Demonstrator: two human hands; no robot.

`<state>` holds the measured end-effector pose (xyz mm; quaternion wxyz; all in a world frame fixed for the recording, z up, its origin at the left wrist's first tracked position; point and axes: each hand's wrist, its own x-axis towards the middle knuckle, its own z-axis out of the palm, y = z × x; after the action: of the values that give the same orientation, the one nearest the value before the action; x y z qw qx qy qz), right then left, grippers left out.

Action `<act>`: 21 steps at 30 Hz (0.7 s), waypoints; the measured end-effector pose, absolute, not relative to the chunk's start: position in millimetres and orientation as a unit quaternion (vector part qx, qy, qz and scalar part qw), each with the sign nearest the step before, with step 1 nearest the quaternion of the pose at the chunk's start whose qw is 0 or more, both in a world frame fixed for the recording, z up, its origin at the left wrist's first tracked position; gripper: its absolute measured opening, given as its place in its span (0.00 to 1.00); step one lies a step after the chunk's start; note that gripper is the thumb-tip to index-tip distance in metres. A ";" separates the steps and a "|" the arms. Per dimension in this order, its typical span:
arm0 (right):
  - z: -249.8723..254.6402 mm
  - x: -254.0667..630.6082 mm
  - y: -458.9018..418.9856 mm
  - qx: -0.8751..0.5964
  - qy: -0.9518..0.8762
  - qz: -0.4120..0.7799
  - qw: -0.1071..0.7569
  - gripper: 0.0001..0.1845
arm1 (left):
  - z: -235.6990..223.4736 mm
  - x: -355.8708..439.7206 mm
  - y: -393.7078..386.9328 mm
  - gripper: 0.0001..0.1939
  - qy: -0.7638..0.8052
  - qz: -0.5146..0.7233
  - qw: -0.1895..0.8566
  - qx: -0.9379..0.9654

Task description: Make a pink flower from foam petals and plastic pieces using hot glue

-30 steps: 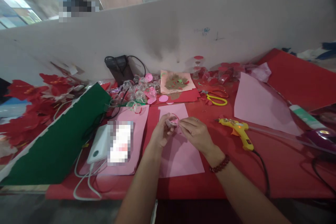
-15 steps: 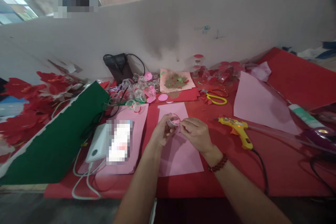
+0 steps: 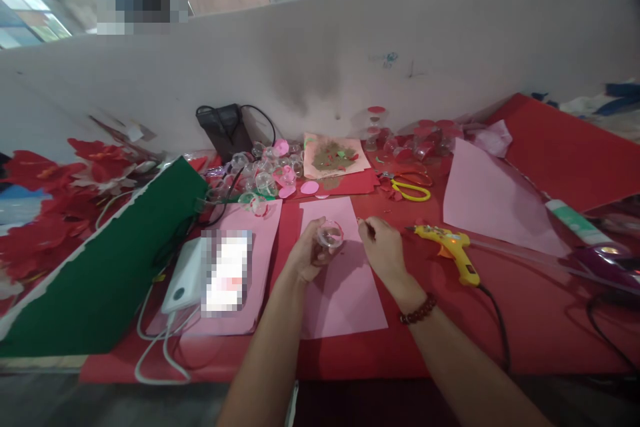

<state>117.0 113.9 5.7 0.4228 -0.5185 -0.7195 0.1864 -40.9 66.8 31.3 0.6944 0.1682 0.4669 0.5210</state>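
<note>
My left hand [image 3: 306,256] holds a small clear plastic cup [image 3: 329,235] above a pink paper sheet [image 3: 340,280], its fingers curled round it. A little to the right, my right hand [image 3: 383,248] is pinched shut with its fingertips near the sheet's upper right edge; what it pinches is too small to make out. The two hands are a short way apart. A red bead bracelet [image 3: 419,310] is on my right wrist.
A yellow glue gun [image 3: 453,250] lies right of my hands, its cord trailing to the front. Yellow scissors [image 3: 411,188], several clear cups [image 3: 260,170], a green sheet [image 3: 107,260], a white power bank [image 3: 186,277] and red flowers [image 3: 55,200] lie around. A wall closes the back.
My right hand has drawn away from the cup to the right and slightly back. My left hand still holds the cup, turned a little.
</note>
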 end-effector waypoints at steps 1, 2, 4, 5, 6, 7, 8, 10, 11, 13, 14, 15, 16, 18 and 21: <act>4.4 117.2 114.3 -0.527 -0.722 0.179 0.411 0.10 | 32.5 -40.1 67.3 0.20 0.470 0.529 0.688 0.161; 3.6 117.2 114.2 -0.526 -0.723 0.176 0.411 0.09 | 33.9 -39.3 67.7 0.20 0.472 0.537 0.682 0.156; 3.5 117.3 112.5 -0.492 -0.733 0.194 0.429 0.13 | 36.3 -38.2 68.4 0.21 0.470 0.549 0.674 0.153; 4.4 117.3 110.9 -0.462 -0.744 0.210 0.435 0.15 | 37.0 -38.0 68.7 0.21 0.466 0.550 0.676 0.155; 5.9 117.3 109.1 -0.432 -0.757 0.225 0.436 0.16 | 37.3 -38.1 69.0 0.22 0.463 0.547 0.679 0.159; 7.7 117.1 107.0 -0.409 -0.768 0.235 0.435 0.15 | 37.0 -38.4 69.4 0.23 0.462 0.542 0.683 0.161; 9.8 116.8 105.0 -0.391 -0.775 0.241 0.433 0.13 | 36.3 -38.9 69.7 0.24 0.465 0.537 0.685 0.160; 13.4 115.8 101.8 -0.367 -0.783 0.251 0.436 0.11 | 34.0 -39.8 70.5 0.25 0.476 0.532 0.684 0.150; 14.5 115.1 100.9 -0.352 -0.786 0.261 0.436 0.11 | 32.8 -40.1 70.7 0.25 0.484 0.535 0.678 0.142; 14.8 113.7 100.5 -0.307 -0.798 0.287 0.431 0.12 | 30.9 -40.0 70.5 0.24 0.491 0.545 0.666 0.135; 14.0 113.0 101.0 -0.285 -0.805 0.296 0.428 0.11 | 30.3 -39.7 70.0 0.24 0.490 0.549 0.662 0.140; 12.8 112.4 101.6 -0.268 -0.810 0.300 0.427 0.11 | 29.9 -39.2 69.1 0.24 0.485 0.554 0.659 0.152; 11.5 111.8 102.3 -0.256 -0.813 0.300 0.428 0.10 | 29.6 -38.6 68.1 0.23 0.475 0.561 0.657 0.168; 8.8 111.1 103.5 -0.241 -0.817 0.299 0.430 0.10 | 28.8 -37.4 66.0 0.20 0.451 0.576 0.653 0.197; 5.3 110.6 104.2 -0.214 -0.826 0.295 0.430 0.10 | 27.0 -36.4 64.7 0.18 0.451 0.587 0.639 0.211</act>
<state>110.6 104.2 5.3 0.4300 -0.2138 -0.8263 0.2945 -36.4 64.7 27.0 0.6389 0.2111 0.4507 0.5866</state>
